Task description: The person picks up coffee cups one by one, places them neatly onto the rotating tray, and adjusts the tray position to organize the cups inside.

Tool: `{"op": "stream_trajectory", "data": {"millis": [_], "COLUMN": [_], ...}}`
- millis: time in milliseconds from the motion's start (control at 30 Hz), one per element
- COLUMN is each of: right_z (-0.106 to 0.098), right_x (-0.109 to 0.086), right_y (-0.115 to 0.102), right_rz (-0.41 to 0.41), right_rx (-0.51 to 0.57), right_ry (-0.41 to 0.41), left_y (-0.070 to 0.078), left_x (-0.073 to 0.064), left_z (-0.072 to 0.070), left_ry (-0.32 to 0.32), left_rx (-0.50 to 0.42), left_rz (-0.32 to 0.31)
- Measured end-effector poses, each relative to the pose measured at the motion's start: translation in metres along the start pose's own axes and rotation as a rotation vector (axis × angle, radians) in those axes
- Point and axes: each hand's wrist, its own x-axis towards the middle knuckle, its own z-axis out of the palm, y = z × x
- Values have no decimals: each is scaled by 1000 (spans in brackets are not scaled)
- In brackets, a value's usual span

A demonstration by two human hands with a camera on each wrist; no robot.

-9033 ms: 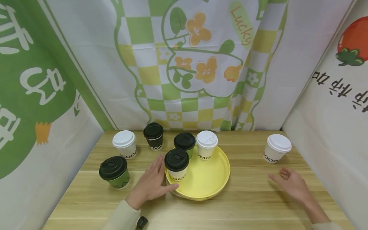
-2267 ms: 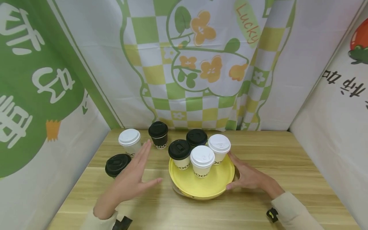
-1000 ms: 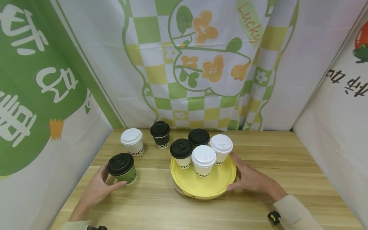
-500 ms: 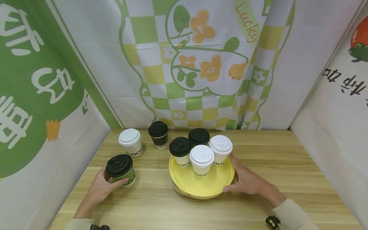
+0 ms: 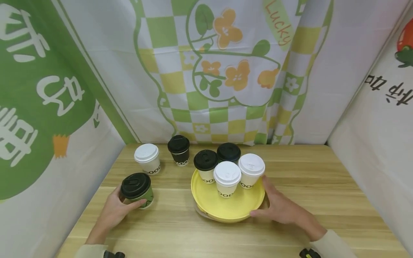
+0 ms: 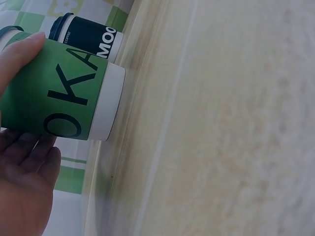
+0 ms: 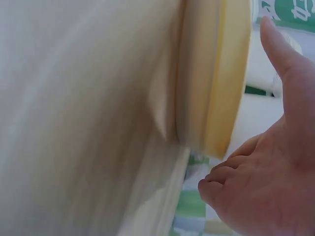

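Note:
My left hand (image 5: 111,209) grips a green paper coffee cup (image 5: 147,196) with a black lid, thumb in front and fingers behind. Large dark letters show on this cup in the left wrist view, its white base near the table; I cannot tell whether it touches. My right hand (image 5: 285,208) is spread at the right rim of a round yellow tray (image 5: 211,206), thumb at the front edge. Close together on the tray stand two white-lidded cups (image 5: 227,175) and two black-lidded cups (image 5: 206,160). The rearmost black-lidded one is mostly hidden.
Behind the green cup stand a white-lidded cup (image 5: 147,157) and a black cup (image 5: 179,150) on the wooden table (image 5: 167,229). Printed curtains (image 5: 206,122) rise along the table's back and sides.
The left hand came from beside the tray to the green cup and took hold. A white-lidded cup left the right table for the tray. Lately the tray and its cups turned slightly clockwise.

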Motion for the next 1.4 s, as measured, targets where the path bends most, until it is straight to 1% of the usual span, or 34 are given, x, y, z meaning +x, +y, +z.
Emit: {"op": "stream_trajectory", "data": {"millis": [67, 200, 300, 333, 433, 667, 867, 1067, 1200, 1300, 1400], "right_z": [-6, -15, -17, -17, -16, -13, -5, -2, -8, -13, -17], "right_x": [2, 11, 18, 20, 23, 19, 16, 10, 10, 13, 18], "right_y": [4, 17, 26, 28, 33, 29, 22, 20, 23, 28, 33], "right_rz": [-6, 30, 25, 12, -4, 4, -50, -45, -68, -67, -61], "right_rx": [-3, -37, -54, -58, -70, -37, -51, -67, -84, -73, -61], "right_ry": [-3, -22, -44, -50, -62, -57, -14, -4, 5, 7, -6], "left_y": [1, 2, 2, 2, 1, 2, 4, 5, 14, 26, 40], "left_x": [0, -1, -3, -3, -4, -5, -5, -5, -3, 4, 9], "left_z": [1, 0, -1, -1, 0, 1, -1, -1, 3, 9, 18], "left_ry": [1, 6, 7, 7, 8, 5, 4, 6, 2, -9, -14], "left_rx": [2, 15, 18, 18, 21, 21, 24, 38, 52, 51, 27], "left_rz": [-3, -17, -32, -37, -45, -40, -54, -80, -83, -63, -40]}}
